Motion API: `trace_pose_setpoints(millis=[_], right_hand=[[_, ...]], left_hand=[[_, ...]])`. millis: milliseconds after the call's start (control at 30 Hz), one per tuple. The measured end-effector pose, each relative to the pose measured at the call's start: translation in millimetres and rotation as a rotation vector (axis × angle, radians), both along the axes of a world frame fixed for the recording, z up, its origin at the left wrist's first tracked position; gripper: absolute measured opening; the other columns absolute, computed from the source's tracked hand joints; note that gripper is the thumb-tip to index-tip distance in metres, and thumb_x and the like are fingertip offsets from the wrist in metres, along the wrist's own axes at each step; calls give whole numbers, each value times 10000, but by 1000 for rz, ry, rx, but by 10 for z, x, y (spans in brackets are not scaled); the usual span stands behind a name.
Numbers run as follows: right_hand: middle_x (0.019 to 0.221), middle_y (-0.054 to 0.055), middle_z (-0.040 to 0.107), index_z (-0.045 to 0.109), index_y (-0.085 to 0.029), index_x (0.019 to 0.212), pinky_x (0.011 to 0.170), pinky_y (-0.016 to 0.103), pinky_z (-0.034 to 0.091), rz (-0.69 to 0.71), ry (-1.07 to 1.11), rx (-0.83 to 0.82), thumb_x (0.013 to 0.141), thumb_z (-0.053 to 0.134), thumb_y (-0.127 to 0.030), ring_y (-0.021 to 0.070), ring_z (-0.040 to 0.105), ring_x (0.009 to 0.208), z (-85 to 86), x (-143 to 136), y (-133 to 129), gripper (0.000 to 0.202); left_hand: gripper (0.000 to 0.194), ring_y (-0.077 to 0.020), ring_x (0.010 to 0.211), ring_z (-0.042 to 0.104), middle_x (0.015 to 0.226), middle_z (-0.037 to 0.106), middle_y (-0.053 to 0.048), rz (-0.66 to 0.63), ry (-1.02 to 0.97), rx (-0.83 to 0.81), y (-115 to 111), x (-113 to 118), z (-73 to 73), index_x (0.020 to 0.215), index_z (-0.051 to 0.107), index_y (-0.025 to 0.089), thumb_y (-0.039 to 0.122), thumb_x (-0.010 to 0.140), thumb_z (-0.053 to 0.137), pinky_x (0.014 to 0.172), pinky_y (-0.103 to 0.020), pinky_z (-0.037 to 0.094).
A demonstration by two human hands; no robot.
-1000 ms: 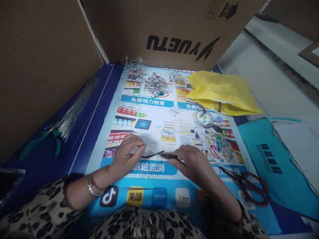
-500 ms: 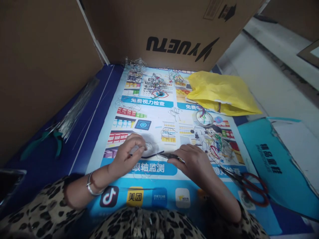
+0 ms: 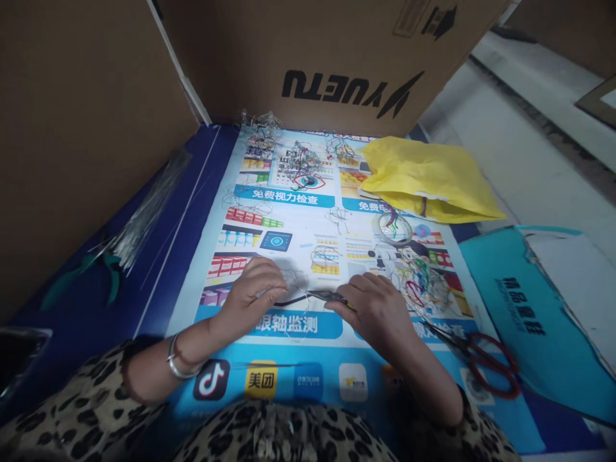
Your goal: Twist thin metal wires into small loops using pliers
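Pinched fingers of my left hand [image 3: 255, 292] hold a thin wire [image 3: 297, 280] that curves in a loose loop over the printed sheet. My right hand [image 3: 373, 308] is wrapped around a pair of pliers [image 3: 330, 296] with dark jaws and a bit of yellow on the handle. The jaw tips point left, at the wire close to my left fingertips. Whether the jaws grip the wire is too small to tell. Most of the handles are hidden in my palm. A fine strand hangs below the tips.
Scissors with red handles [image 3: 493, 366] lie at right, near a teal bag [image 3: 524, 308]. Behind them are a yellow bag [image 3: 428, 173], a tape roll [image 3: 394, 228] and wire tangles [image 3: 305, 160]. Straight wires [image 3: 154, 205] and green-handled pliers [image 3: 113, 276] lie at left. Cardboard [image 3: 308, 58] stands behind.
My left hand has shifted slightly to the right, its fingers now closer together. The plier tips have moved a little, and the wire loop has changed shape.
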State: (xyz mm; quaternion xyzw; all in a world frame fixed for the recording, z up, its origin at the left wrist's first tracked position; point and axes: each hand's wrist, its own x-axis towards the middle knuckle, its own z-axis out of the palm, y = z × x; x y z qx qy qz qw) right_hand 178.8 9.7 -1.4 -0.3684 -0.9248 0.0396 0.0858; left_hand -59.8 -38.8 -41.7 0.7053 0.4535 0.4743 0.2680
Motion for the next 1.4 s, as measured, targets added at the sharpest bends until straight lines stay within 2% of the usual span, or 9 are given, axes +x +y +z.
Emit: trace_pose_setpoints(millis=[267,600,667,767,900,1033,1233,1400], right_hand=[[663,28,566,612,-191,685,669,302,271,31,-2,79,829,559,-402,175,465,693,-25,8,14,261],[648,24,550,606,-191,676,664,305,270,49,0,122,844,533,-415,172,453,684,-36,15,33,289],[648,23,548,605,-193,679,661,307,267,52,-4,128,844,534,-412,174,450,686,-40,17,33,283],[653,23,548,597,-196,679,663,313,262,60,-16,137,845,530,-414,177,446,691,-53,17,37,282],[662,24,544,587,-197,684,669,320,259,73,-39,146,854,513,-418,180,441,700,-71,5,49,288],[662,24,539,578,-195,672,666,321,254,82,-43,147,858,507,-417,177,434,694,-67,-6,56,299],[654,24,538,583,-193,668,668,316,252,95,-36,149,860,507,-416,171,439,694,-57,-20,55,304],[654,25,541,599,-193,680,675,313,253,91,-32,149,860,506,-416,169,441,697,-61,-35,60,301]], left_hand=[[131,-143,783,490,794,507,-22,34,-149,-327,16,-51,65,759,542,168,236,860,494,733,-300,400],[71,-128,750,541,830,555,-16,82,-191,-476,-23,-57,49,797,499,186,247,826,518,689,-278,423],[47,-131,739,564,808,584,-10,115,-166,-509,-31,-53,56,836,502,192,237,821,507,678,-276,428],[121,-148,731,594,756,644,1,151,-48,-559,-34,-53,86,938,514,202,222,822,484,673,-286,429],[162,-174,801,607,797,685,4,140,191,-484,-33,-79,149,983,551,214,232,835,488,770,-337,406],[122,-177,807,584,824,674,3,130,372,-360,-32,-100,179,883,617,221,250,852,503,769,-332,384],[123,-158,717,540,716,633,0,89,355,-209,-15,-99,131,835,626,204,233,856,508,651,-269,398],[99,-175,769,525,751,629,-21,66,341,-49,-8,-90,121,851,599,192,195,853,500,710,-310,396]])
